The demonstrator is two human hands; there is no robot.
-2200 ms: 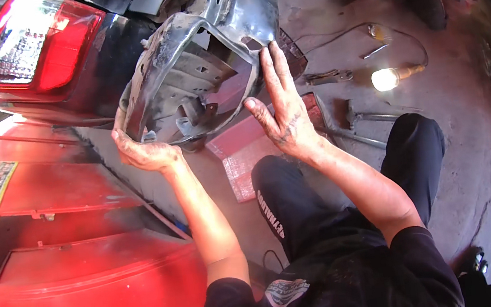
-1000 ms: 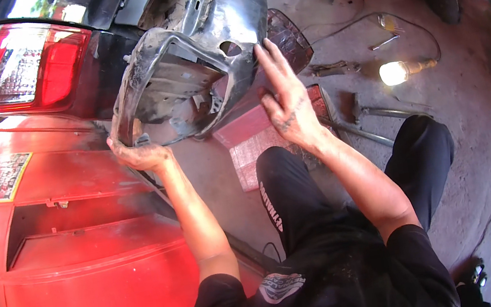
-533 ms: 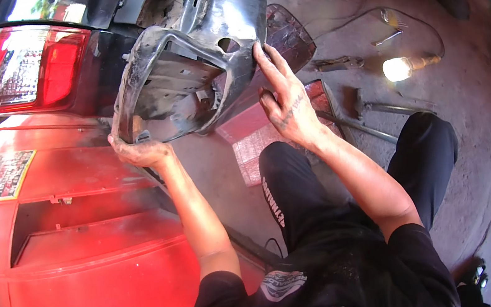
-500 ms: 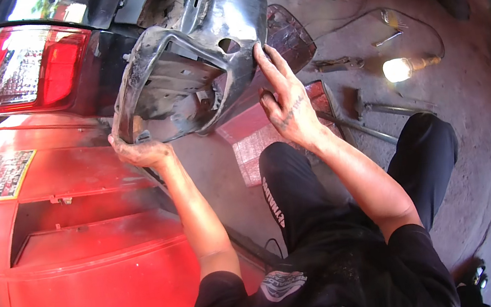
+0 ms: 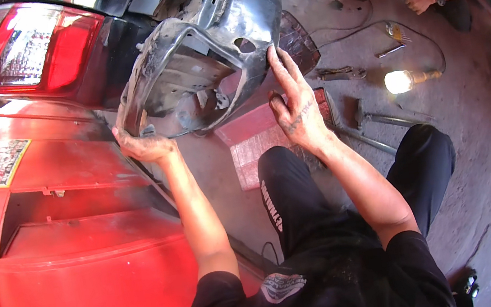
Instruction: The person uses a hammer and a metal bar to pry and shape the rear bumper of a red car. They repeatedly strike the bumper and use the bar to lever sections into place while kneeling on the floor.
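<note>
The dark metal panel (image 5: 258,16), with its wide open frame toward the person, lies between the two hands and runs up beyond them. The left hand (image 5: 149,147) is curled round the lower left corner of its rim (image 5: 145,64) and has hold of it, though part of the grip is hidden. The right hand (image 5: 301,111) is spread with fingers straight and thumb apart; its fingertips touch the panel's right edge and grasp nothing.

How the panel is supported cannot be told. If its weight rests on the hands, it could tip toward the right hand, which has no wrap on it. Bare skin on the rim could be cut if that metal is sharp.

Just below the panel, left of the right hand, a red box (image 5: 247,167) could be struck by a slip. Up and left of the left hand, the tail light (image 5: 39,50) could be scratched if the frame swung that way. Right of the right hand, the lit lamp (image 5: 406,80) could burn or break if knocked.
</note>
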